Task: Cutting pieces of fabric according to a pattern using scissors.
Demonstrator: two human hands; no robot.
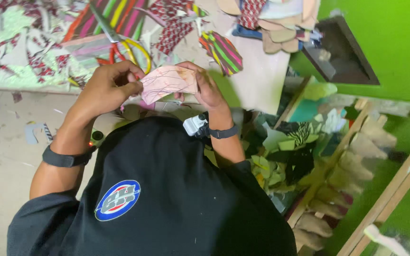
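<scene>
Above the desk [262, 80], left hand [105, 87] and right hand [207, 87] pinch a pink leather piece [167, 83] at nine and three o'clock — thin, light, likely pliable — edge grip suits.

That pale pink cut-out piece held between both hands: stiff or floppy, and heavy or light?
The pink piece probably has some stiffness: it spans flat between the left hand and right hand without drooping. It looks thin, so likely light and bendable. Fingertip pinches at its edges suffice, suggesting it is not slippery.

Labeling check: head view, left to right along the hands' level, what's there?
Black wristband → left hand → pinkish cut piece held by both → right hand → striped fabric piece → green wall.
</scene>
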